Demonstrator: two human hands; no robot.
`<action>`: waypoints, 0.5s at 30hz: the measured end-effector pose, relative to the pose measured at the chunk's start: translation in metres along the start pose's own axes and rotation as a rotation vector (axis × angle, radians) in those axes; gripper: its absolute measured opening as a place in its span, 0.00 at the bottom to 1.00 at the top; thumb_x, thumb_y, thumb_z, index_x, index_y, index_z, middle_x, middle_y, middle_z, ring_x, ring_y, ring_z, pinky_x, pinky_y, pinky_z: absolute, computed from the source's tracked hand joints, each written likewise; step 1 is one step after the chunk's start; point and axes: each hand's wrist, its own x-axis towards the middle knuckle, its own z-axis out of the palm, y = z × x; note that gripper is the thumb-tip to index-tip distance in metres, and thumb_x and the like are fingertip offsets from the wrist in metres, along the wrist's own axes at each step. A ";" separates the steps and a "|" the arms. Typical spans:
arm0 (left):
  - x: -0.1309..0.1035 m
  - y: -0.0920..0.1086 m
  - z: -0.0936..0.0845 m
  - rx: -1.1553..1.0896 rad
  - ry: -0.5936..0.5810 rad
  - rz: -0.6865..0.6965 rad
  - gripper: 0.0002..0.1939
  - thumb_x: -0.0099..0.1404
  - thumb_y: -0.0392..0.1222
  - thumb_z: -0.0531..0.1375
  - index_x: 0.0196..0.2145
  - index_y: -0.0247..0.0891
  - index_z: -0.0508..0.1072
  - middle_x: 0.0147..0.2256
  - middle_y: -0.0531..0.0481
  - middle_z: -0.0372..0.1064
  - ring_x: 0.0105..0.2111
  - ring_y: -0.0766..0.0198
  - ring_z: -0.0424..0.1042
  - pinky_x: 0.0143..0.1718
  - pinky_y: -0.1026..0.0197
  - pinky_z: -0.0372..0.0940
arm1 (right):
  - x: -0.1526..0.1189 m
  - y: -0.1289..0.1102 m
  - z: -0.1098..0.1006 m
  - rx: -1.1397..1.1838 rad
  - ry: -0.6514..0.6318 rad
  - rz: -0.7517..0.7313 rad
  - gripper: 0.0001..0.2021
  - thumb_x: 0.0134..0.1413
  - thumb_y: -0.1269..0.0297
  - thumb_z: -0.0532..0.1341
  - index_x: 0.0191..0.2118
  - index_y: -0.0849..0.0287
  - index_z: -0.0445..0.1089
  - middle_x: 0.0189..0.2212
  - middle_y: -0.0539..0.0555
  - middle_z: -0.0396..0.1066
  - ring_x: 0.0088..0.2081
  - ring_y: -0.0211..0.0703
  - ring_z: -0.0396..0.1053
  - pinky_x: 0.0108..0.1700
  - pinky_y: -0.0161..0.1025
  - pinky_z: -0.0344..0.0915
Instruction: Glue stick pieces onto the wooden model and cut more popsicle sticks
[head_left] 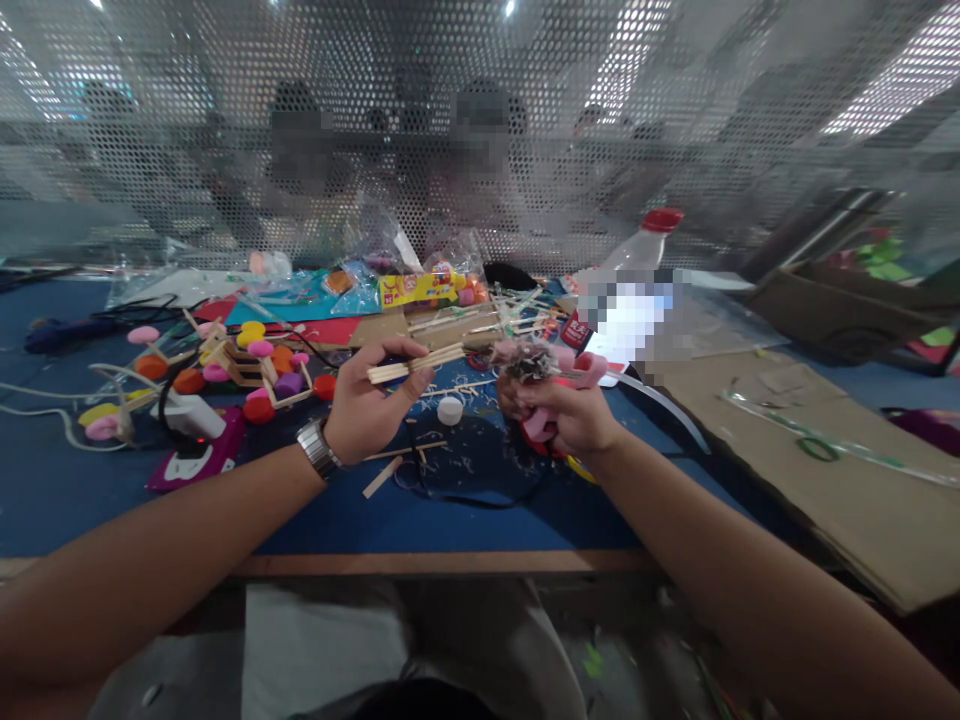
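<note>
Left grip pinches one stick bundle; right grip clasps one pink tool.

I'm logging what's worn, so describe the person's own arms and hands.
The left hand is ungloved, with a silver, linked metal band, probably a watch strap, at the wrist. The right hand is ungloved too, its wrist bare. No sleeves show.

I watch pale cream sticks between left fingers, pink tool streaked grey in right fingers. White cap between left and right fingers, on blue tabletop. Left of left fingers: pink, yellow, orange, red, purple pieces. Beyond fingers: yellow packet, red-capped bottle, grey screen patterned with round holes. Right of right fingers: tan cardboard.
</note>
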 end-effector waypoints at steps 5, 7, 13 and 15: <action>0.000 -0.001 0.000 -0.001 0.002 0.004 0.09 0.65 0.45 0.67 0.39 0.38 0.77 0.35 0.47 0.77 0.35 0.62 0.76 0.38 0.59 0.72 | 0.000 0.001 -0.001 0.002 -0.004 -0.001 0.14 0.35 0.57 0.72 0.23 0.54 0.66 0.16 0.44 0.57 0.20 0.36 0.51 0.25 0.38 0.48; 0.000 -0.001 0.000 0.009 0.007 0.011 0.09 0.65 0.45 0.68 0.39 0.38 0.77 0.35 0.48 0.77 0.34 0.63 0.76 0.38 0.59 0.72 | 0.001 0.002 -0.002 0.005 -0.009 -0.007 0.14 0.35 0.57 0.71 0.23 0.54 0.66 0.16 0.44 0.57 0.20 0.35 0.51 0.24 0.37 0.47; 0.000 -0.001 0.000 0.015 0.016 0.023 0.09 0.65 0.45 0.67 0.39 0.38 0.77 0.35 0.48 0.77 0.35 0.62 0.76 0.38 0.59 0.72 | 0.001 0.003 -0.004 0.004 -0.034 -0.021 0.14 0.36 0.57 0.71 0.23 0.54 0.66 0.16 0.44 0.58 0.20 0.35 0.51 0.24 0.38 0.48; 0.000 -0.002 0.000 0.004 0.019 0.020 0.09 0.65 0.46 0.67 0.39 0.38 0.77 0.35 0.47 0.77 0.35 0.62 0.77 0.39 0.58 0.72 | 0.001 0.003 -0.004 0.003 -0.041 -0.023 0.13 0.37 0.57 0.71 0.25 0.54 0.66 0.17 0.44 0.58 0.20 0.35 0.51 0.24 0.38 0.48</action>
